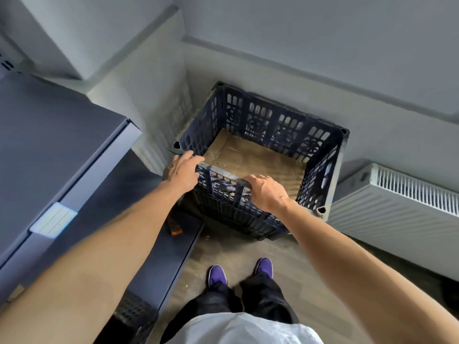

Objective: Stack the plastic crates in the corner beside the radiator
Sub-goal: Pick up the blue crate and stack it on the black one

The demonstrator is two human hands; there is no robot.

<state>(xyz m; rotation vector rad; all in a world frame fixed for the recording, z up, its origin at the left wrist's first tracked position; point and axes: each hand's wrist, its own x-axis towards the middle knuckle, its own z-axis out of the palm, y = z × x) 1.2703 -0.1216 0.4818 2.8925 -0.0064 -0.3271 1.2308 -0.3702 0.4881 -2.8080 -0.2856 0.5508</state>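
Note:
A dark blue plastic crate [278, 125] with perforated walls sits in the wall corner, on top of another dark crate [236, 219] whose side shows beneath it. Brown cardboard [258, 160] lines its bottom. My left hand [182, 170] rests on the near rim by the left corner, fingers curled over the edge. My right hand [267, 192] grips the same near rim toward the middle. The white radiator [402, 202] hangs on the wall just right of the crates.
A grey cabinet [57, 150] fills the left side, close to the crates. An orange-tipped object [175, 228] lies by the cabinet's foot. Another dark perforated crate [134, 316] shows at the bottom left. My purple shoes [239, 271] stand on the wooden floor.

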